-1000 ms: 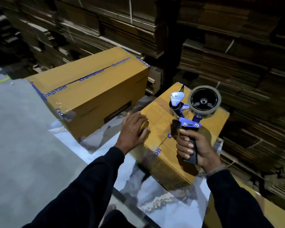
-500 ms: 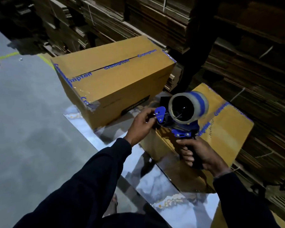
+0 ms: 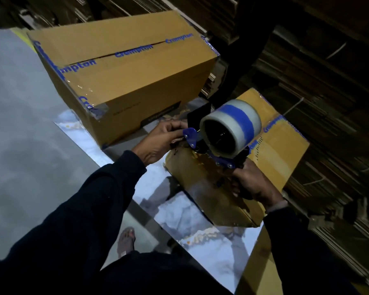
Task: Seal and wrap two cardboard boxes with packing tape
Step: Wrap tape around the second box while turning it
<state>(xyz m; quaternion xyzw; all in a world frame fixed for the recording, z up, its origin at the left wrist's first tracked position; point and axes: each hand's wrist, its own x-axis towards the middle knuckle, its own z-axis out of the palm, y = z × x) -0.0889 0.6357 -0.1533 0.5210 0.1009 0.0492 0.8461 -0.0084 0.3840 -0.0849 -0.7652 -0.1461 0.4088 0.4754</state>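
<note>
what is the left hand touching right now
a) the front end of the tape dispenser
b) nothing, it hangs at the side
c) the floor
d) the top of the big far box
a: the left hand has its fingers at the blue front plate of the tape dispenser, while the right hand grips the dispenser's handle above the near box.

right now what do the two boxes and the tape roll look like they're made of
Large box: brown corrugated cardboard, matte, with glossy clear tape at its corner. Smaller box: the same cardboard, shiny on its wrapped end. Tape roll: translucent plastic film with a blue band, probably.
</note>
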